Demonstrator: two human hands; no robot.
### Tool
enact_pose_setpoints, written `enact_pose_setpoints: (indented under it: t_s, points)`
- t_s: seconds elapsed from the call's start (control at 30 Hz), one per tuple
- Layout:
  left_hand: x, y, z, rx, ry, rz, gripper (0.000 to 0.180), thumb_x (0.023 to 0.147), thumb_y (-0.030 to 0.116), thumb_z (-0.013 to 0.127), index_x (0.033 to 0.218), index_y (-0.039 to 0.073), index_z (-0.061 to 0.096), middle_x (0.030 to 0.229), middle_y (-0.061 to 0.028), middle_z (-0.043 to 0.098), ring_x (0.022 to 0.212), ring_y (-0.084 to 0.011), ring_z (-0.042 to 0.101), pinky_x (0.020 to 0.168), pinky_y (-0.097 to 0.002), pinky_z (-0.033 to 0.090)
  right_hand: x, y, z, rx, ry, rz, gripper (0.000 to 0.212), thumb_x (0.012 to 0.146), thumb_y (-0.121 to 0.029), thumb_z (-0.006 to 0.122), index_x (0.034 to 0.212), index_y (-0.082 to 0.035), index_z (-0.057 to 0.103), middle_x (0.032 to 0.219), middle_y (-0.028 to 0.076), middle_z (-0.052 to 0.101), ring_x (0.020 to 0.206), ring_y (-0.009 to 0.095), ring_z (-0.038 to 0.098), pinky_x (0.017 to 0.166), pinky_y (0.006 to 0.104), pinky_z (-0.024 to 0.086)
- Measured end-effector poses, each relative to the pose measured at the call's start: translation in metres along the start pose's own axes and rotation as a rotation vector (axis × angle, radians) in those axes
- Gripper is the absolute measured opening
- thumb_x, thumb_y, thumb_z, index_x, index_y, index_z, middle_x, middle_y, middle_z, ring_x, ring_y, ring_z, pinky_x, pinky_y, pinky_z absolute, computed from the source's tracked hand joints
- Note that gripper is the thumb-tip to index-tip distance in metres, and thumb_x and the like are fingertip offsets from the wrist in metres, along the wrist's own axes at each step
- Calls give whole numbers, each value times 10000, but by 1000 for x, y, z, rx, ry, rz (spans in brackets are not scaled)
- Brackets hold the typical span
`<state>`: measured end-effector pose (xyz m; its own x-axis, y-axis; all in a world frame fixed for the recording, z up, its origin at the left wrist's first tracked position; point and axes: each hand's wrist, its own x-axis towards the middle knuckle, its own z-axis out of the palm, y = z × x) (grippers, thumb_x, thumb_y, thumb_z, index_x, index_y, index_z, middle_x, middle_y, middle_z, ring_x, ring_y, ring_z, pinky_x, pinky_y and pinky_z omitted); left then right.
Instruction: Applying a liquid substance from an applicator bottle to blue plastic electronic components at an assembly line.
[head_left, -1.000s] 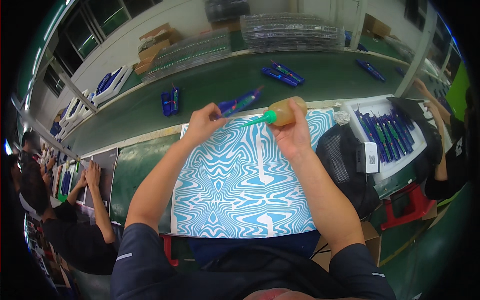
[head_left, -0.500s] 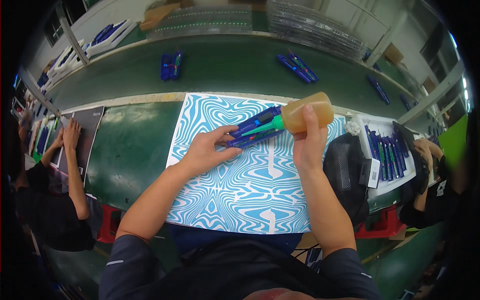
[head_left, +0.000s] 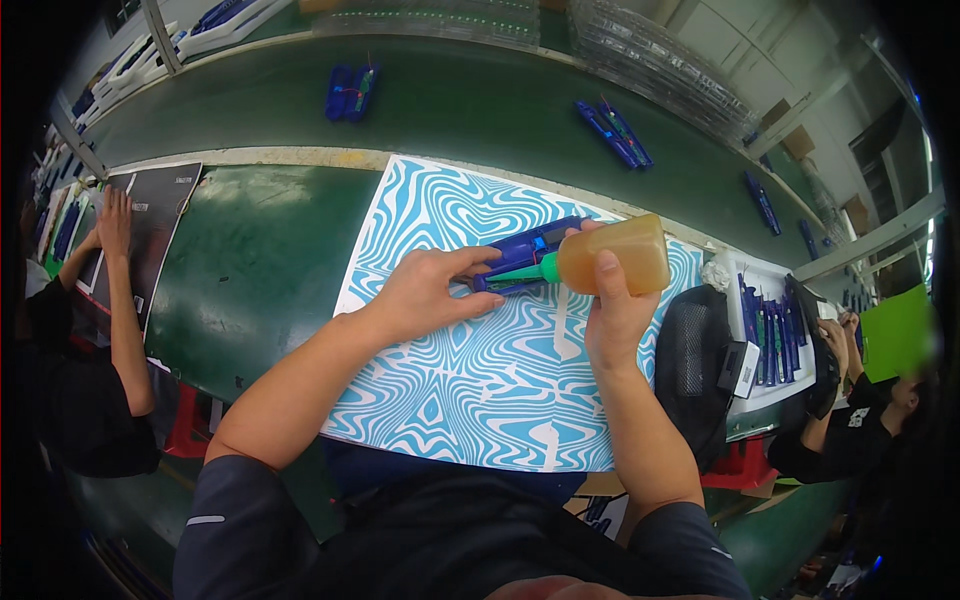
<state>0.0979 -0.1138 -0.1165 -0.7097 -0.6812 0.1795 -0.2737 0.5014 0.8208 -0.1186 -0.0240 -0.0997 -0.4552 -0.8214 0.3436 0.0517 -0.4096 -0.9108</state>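
Observation:
My right hand [head_left: 615, 310] grips a squeeze bottle [head_left: 625, 258] of amber liquid, tipped nearly level with its green nozzle [head_left: 522, 272] pointing left. The nozzle tip lies over an opened blue plastic casing [head_left: 520, 245], close to its left end. With thumb and fingers, my left hand [head_left: 430, 295] holds that left end of the casing. Part of the casing's inside is hidden behind the nozzle and bottle. Beneath both hands lies a blue-and-white swirl-patterned mat [head_left: 440, 400].
Beyond the mat, a green belt [head_left: 470, 105] carries opened blue casings [head_left: 350, 95] with wires. At right stand a black mesh bag [head_left: 690, 350] and a white tray [head_left: 750, 400] of casings. Co-workers' hands [head_left: 115, 225] are at work on both sides.
The whole view has shifted and tilted slightly. The bottle is held more level, and its nozzle tip stays near the casing's left end. Both hands keep their holds.

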Motion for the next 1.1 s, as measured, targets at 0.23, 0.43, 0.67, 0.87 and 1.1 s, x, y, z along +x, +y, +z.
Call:
enact_pose_setpoints:
  t_s: [0.23, 0.43, 0.67, 0.87, 1.1]
  points:
    - [0, 0, 2, 21, 11, 10, 535, 841, 297, 805, 1275, 26, 651, 1074, -204, 745, 959, -304, 745, 870, -352, 577, -2, -1, 0, -13, -26, -82, 526, 902, -282, 768, 1285, -9, 531, 1197, 177, 653, 1102, 300, 682, 967, 408, 548]
    - [1, 3, 1, 25, 8, -6, 543, 839, 310, 808, 1278, 31, 651, 1081, -204, 744, 962, -305, 745, 875, -351, 577, 3, -4, -4, -16, 8, -47, 515, 919, -297, 747, 1290, -19, 521, 1195, 178, 649, 1091, 290, 681, 965, 403, 548]
    - [0, 0, 1, 7, -1, 5, 544, 842, 282, 815, 1291, 28, 641, 1128, -207, 731, 997, -306, 738, 879, -350, 577, 23, -10, -26, 447, 200, 251, 535, 961, -325, 692, 1334, -48, 427, 1202, 193, 604, 1121, 327, 648, 969, 439, 568]
    - [0, 1, 2, 53, 1, 26, 544, 830, 210, 820, 1307, 28, 633, 1141, -205, 724, 986, -305, 739, 869, -361, 581, 29, -7, -28, 551, 280, 359, 514, 966, -360, 689, 1304, -47, 461, 1209, 160, 591, 1091, 319, 663, 915, 388, 561]
    - [-3, -1, 8, 153, 27, 57, 504, 838, 152, 805, 1303, 64, 633, 1070, -173, 728, 930, -292, 715, 819, -373, 572, 17, -7, -20, 230, 172, 232, 593, 947, -358, 707, 1364, -57, 412, 1263, 179, 552, 1163, 332, 633, 982, 413, 546]
